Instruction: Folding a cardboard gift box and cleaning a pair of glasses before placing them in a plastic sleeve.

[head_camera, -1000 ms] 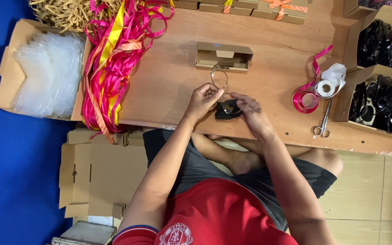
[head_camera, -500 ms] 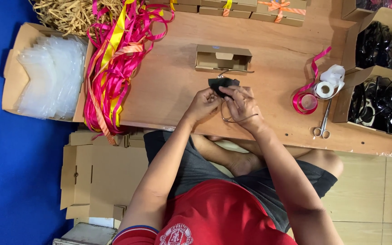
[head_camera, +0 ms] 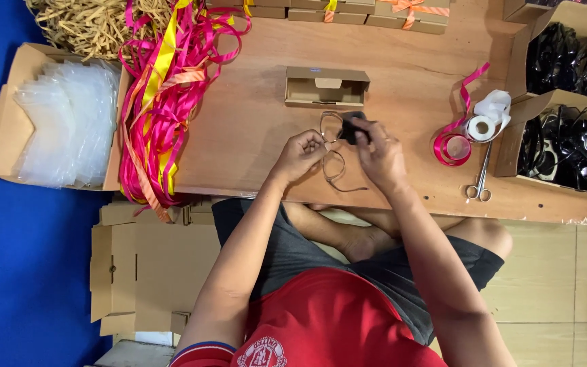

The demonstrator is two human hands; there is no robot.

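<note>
A pair of thin-rimmed eyeglasses (head_camera: 332,155) is held over the wooden table (head_camera: 253,136) between both hands. My left hand (head_camera: 300,153) pinches the frame at its bridge. My right hand (head_camera: 378,153) grips a small black cloth (head_camera: 352,126) pressed against the upper lens. One temple arm of the glasses hangs down toward the table's near edge. Just beyond the hands lies an open small cardboard box (head_camera: 326,87).
A heap of pink and yellow ribbons (head_camera: 164,102) drapes over the table's left end, beside a tray of clear plastic bags (head_camera: 66,122). A pink ribbon roll (head_camera: 450,146), tape (head_camera: 482,126) and scissors (head_camera: 478,183) lie to the right, by boxes of dark items (head_camera: 572,143). Flat cartons (head_camera: 137,265) lie on the floor.
Both hands moved from the table's near edge farther onto the table. The black cloth went from below the glasses to the upper lens, and the glasses now hang lower with a temple arm unfolded.
</note>
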